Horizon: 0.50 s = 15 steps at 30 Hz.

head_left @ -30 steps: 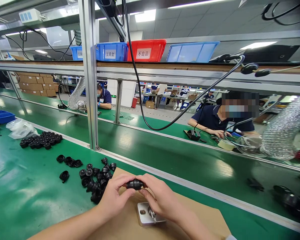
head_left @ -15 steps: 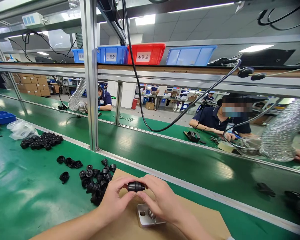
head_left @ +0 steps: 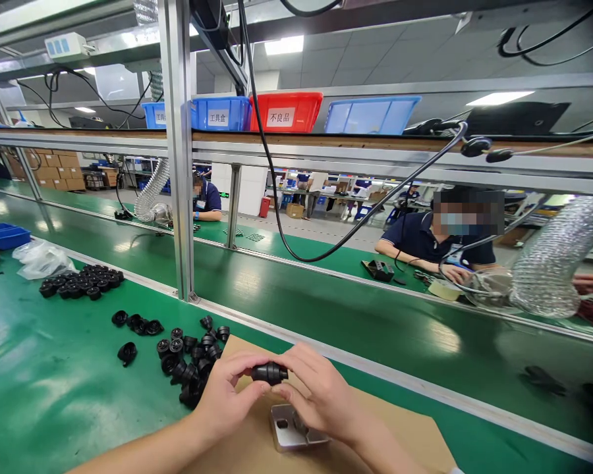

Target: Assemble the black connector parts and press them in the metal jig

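Between my two hands is a black ribbed cylindrical plastic part (head_left: 269,373), lying sideways above the cardboard sheet (head_left: 395,421). My left hand (head_left: 232,388) is closed on its left end with thumb and fingers. My right hand (head_left: 316,388) pinches around its right end, the fingertips at its top and the thumb below. Under my right hand a metal block (head_left: 289,424) with a hole sits on the cardboard, partly hidden by the hand. Left of my left hand lies a heap of similar black plastic parts (head_left: 197,355).
Several black caps (head_left: 127,353) lie loose further left, near a larger black pile (head_left: 82,282), a clear plastic bag (head_left: 42,259) and a blue tray (head_left: 4,236). A metal post (head_left: 180,164) rises behind the table. Across the green belt (head_left: 326,309) a co-worker (head_left: 425,237) sits working.
Both hands keep hold of the black part in nearly the same spot. My right thumb has shifted slightly, and the view has turned a little.
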{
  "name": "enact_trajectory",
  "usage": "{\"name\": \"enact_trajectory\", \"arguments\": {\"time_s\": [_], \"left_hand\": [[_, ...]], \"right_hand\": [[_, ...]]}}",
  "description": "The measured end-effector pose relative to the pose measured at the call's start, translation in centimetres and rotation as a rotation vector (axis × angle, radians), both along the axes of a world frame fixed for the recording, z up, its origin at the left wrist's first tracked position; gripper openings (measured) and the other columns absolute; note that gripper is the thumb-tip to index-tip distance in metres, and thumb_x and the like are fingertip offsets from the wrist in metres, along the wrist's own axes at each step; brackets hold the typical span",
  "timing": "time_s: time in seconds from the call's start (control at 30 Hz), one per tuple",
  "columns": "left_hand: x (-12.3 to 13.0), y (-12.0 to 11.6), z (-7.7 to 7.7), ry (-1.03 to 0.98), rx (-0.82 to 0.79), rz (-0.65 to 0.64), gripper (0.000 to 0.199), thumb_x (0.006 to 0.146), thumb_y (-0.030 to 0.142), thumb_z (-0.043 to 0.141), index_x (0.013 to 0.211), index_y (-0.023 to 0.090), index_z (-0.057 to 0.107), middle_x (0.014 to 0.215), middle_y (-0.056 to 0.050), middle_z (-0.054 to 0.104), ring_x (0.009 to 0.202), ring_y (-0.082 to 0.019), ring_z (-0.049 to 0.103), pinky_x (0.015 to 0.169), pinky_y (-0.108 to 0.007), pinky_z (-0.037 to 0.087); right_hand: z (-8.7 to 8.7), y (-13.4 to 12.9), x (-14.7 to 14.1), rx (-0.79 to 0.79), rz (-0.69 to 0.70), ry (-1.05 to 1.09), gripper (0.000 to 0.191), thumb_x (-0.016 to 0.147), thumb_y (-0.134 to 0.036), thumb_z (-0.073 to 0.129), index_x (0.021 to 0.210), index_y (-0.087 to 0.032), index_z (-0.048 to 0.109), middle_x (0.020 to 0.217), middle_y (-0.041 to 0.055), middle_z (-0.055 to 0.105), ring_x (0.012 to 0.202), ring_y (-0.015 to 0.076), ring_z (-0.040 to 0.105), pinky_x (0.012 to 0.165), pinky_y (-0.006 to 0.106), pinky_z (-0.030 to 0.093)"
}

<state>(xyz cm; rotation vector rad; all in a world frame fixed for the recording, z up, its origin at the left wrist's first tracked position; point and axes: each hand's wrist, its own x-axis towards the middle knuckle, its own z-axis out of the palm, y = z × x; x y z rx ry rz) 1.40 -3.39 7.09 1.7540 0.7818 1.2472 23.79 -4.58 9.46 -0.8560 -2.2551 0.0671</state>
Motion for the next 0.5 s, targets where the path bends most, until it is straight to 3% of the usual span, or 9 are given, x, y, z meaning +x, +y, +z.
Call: {"name": "enact_trajectory", "arguments": {"time_s": [0.07,0.13,0.17,0.23,0.3,0.33,0.4,0.5], "left_hand": [[-0.08,-0.12,-0.07,0.043,0.062,0.006,0.034,0.082,0.012,0.080,0.113,0.026,0.084,0.111,-0.007,0.085,0.106,-0.029,0.078,0.099,-0.042,0.062],[-0.05,-0.21,-0.15,0.044,0.063,0.009,0.034,0.081,0.013,0.082,0.112,0.026,0.085,0.112,-0.008,0.085,0.107,-0.030,0.077,0.100,-0.043,0.062],[0.00,-0.23,-0.16,0.027,0.038,0.008,0.034,0.081,0.013,0.081,0.112,0.026,0.084,0.113,-0.008,0.085,0.108,-0.030,0.077,0.099,-0.042,0.063],[0.14,-0.18,-0.11,-0.029,-0.038,0.011,0.033,0.084,0.014,0.079,0.115,0.025,0.083,0.115,-0.008,0.084,0.108,-0.029,0.078,0.097,-0.039,0.064],[0.23,-0.05,0.04,-0.085,-0.097,0.008,0.032,0.086,0.015,0.077,0.117,0.024,0.082,0.115,-0.008,0.084,0.107,-0.028,0.078,0.095,-0.038,0.065],[0.24,0.03,0.12,-0.097,-0.108,0.006,0.032,0.087,0.014,0.077,0.117,0.024,0.082,0.114,-0.008,0.084,0.106,-0.027,0.079,0.095,-0.038,0.065],[0.17,0.15,0.22,-0.095,-0.082,0.003,0.033,0.086,0.012,0.077,0.116,0.024,0.083,0.114,-0.008,0.085,0.106,-0.027,0.079,0.097,-0.039,0.065],[-0.04,0.28,0.11,-0.064,0.058,0.019,0.030,0.087,0.009,0.076,0.110,0.027,0.085,0.116,-0.007,0.085,0.110,-0.028,0.078,0.103,-0.043,0.063]], "right_hand": [[0.01,-0.21,-0.27,-0.081,-0.059,-0.020,0.018,0.104,-0.030,0.054,0.099,-0.022,0.070,0.079,0.0066,0.068,0.072,0.0238,0.059,0.063,0.037,0.046],[0.04,-0.33,-0.38,-0.136,-0.104,-0.015,0.038,0.108,-0.034,0.045,0.080,-0.022,0.067,0.068,0.0045,0.064,0.065,0.0216,0.057,0.061,0.035,0.044],[0.11,-0.36,-0.34,-0.164,-0.116,0.002,0.041,0.110,-0.035,0.041,0.081,-0.022,0.068,0.070,0.0048,0.066,0.066,0.0217,0.060,0.063,0.035,0.045],[0.34,-0.40,-0.08,-0.223,-0.101,0.051,0.032,0.110,-0.033,0.042,0.107,-0.023,0.072,0.089,0.0072,0.075,0.080,0.0232,0.067,0.072,0.036,0.052],[0.55,-0.43,0.23,-0.261,-0.026,0.088,0.035,0.105,-0.027,0.050,0.138,-0.025,0.061,0.117,0.0099,0.075,0.099,0.0251,0.070,0.084,0.037,0.056],[0.57,-0.43,0.32,-0.260,0.018,0.101,0.042,0.102,-0.023,0.054,0.144,-0.026,0.057,0.125,0.0104,0.073,0.105,0.0257,0.069,0.088,0.038,0.056],[0.41,-0.42,0.26,-0.249,0.065,0.138,0.045,0.096,-0.017,0.059,0.140,-0.027,0.059,0.123,0.0100,0.073,0.106,0.0260,0.069,0.089,0.038,0.057],[-0.08,-0.38,-0.35,-0.334,0.001,0.236,0.031,0.098,-0.021,0.063,0.128,-0.025,0.066,0.108,0.0073,0.076,0.092,0.0234,0.070,0.083,0.036,0.059]]}}
